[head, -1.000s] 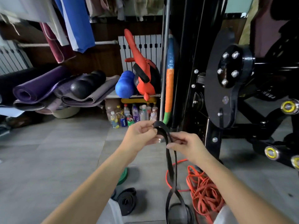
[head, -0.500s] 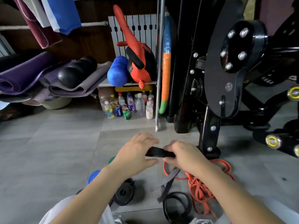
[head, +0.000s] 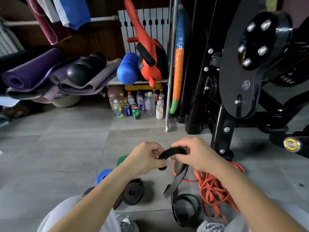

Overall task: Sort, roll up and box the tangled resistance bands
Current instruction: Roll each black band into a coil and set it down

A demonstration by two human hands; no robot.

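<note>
Left hand [head: 145, 159], right hand [head: 195, 154], gripping black band [head: 173, 151]

Grey tile floor [head: 58, 148]. Far wall [head: 100, 36] is dark wood with a white radiator [head: 153, 30] on it, clothes [head: 73, 12] hanging far left. Rolled mats [head: 30, 72] stacked left. Low shelf [head: 113, 82] mid, bottles [head: 138, 104] on the floor under it. Black gym machine [head: 234, 72] fills the right, metal pole [head: 170, 64] just left of it.
</note>
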